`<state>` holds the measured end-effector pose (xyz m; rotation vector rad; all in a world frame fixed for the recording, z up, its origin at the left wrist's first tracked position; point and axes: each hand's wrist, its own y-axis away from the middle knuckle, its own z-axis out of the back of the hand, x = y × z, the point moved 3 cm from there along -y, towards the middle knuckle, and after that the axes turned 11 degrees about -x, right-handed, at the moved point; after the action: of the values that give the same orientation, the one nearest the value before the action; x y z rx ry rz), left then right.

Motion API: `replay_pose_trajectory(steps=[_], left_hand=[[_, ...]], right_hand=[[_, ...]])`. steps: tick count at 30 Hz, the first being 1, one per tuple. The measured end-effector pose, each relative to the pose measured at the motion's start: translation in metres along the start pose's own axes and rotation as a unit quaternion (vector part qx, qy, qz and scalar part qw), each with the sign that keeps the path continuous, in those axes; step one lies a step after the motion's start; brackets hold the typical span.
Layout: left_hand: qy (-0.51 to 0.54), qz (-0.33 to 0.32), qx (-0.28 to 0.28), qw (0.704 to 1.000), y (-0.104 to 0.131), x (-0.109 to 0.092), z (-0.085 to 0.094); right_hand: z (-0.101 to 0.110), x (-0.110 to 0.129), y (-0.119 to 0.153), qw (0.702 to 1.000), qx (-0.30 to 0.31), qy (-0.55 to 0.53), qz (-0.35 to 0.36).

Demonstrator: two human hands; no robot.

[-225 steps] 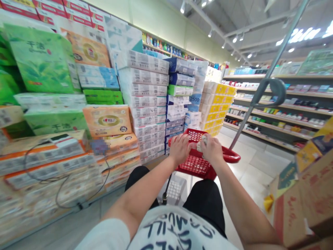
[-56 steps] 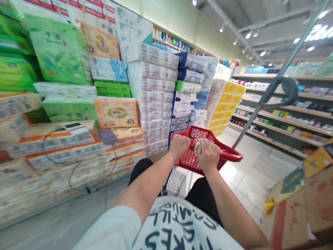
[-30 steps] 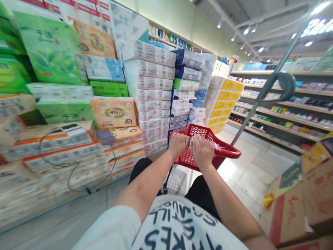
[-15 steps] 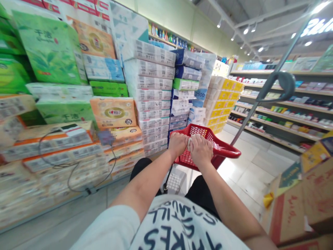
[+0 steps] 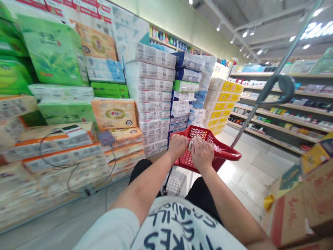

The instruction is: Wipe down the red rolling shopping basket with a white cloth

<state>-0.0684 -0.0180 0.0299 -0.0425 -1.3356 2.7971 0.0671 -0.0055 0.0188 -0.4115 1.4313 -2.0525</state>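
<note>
A red plastic shopping cart (image 5: 221, 166) stands right in front of me, its basket a perforated grid and its handle bar (image 5: 224, 151) running across toward the right. My left hand (image 5: 178, 146) is closed around the left part of that bar. Close beside it, my right hand (image 5: 202, 153) is wrapped over the bar's middle. Something small and pale, like a crumpled cloth (image 5: 190, 144), peeks out at the right thumb; its shape is mostly hidden. Below the handle a grey lower basket (image 5: 174, 184) shows between my legs.
Stacked tissue packs (image 5: 156, 93) line the left side, with a cable (image 5: 69, 165) hanging over the lower ones. Cardboard cartons (image 5: 291, 211) stand close on the right. A grey pole (image 5: 249, 119) rises from the cart. Stocked shelves (image 5: 283, 100) run behind it.
The view has tilted a little, so the stacks sit slightly lower and to the right. Both hands stay on the bar; the right has shifted very slightly right.
</note>
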Motion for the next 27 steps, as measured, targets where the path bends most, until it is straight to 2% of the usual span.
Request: replay_pose_trajectory(steps=[3, 8, 10, 13, 15, 18, 22, 27], left_hand=[[-0.004, 0.000, -0.005, 1.000, 0.001, 0.001, 0.000], [-0.010, 0.003, -0.014, 1.000, -0.002, 0.003, -0.003], [-0.010, 0.003, -0.012, 1.000, -0.003, 0.002, -0.002], [-0.006, -0.003, 0.001, 1.000, -0.002, 0.001, 0.000], [-0.003, -0.002, 0.007, 1.000, -0.002, 0.000, 0.002], [-0.002, 0.001, 0.012, 1.000, -0.001, 0.001, 0.001], [0.003, 0.006, 0.009, 1.000, -0.003, 0.003, -0.002], [0.004, 0.000, 0.001, 1.000, -0.001, 0.002, -0.002]], right_hand=[[0.003, 0.003, 0.003, 1.000, 0.002, -0.019, 0.023], [-0.004, -0.009, -0.028, 0.995, 0.094, -0.011, -0.023], [-0.007, -0.009, -0.027, 0.997, 0.074, -0.002, -0.025], [-0.005, -0.004, -0.007, 1.000, 0.003, -0.009, 0.009], [-0.003, -0.001, 0.005, 0.999, -0.023, -0.022, 0.035], [-0.003, -0.004, 0.001, 0.999, -0.002, -0.039, 0.032], [-0.007, -0.010, -0.014, 0.998, 0.031, -0.043, -0.036], [0.001, -0.002, 0.009, 0.998, -0.036, -0.044, 0.003]])
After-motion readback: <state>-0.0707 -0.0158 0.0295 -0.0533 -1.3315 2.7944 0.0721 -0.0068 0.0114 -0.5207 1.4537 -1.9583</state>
